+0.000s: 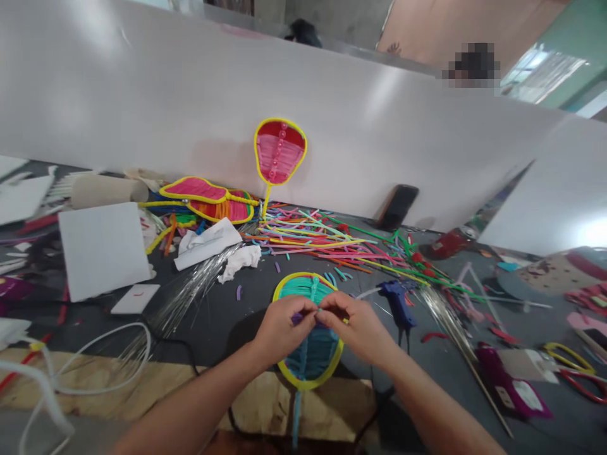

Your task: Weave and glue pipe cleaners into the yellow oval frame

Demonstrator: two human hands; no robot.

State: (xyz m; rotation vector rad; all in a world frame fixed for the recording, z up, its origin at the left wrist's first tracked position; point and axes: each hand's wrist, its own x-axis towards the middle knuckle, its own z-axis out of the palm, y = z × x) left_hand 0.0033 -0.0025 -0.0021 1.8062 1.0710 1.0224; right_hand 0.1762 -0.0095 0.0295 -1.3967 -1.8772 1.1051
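Observation:
A leaf-shaped piece with a yellow fuzzy rim (pixel 327 370) lies in front of me, its inside filled with rows of teal and darker blue pipe cleaner (pixel 315 355). A blue stem (pixel 297 417) runs from it towards me. Over its middle, my left hand (pixel 287 325) and my right hand (pixel 363 325) meet fingertip to fingertip. Both are closed in a pinch, and whatever tiny thing is between the fingers is too small to name. A bit of purple shows by the left fingers. The hands hide the middle of the piece.
A pink fan-shaped piece (pixel 279 151) stands against the white partition (pixel 190 95). Behind my hands lie loose pipe cleaners (pixel 322 243). A blue glue gun (pixel 399 303) is right of my right hand; a phone (pixel 398 207) leans on the partition. Scissors (pixel 581 379) lie far right.

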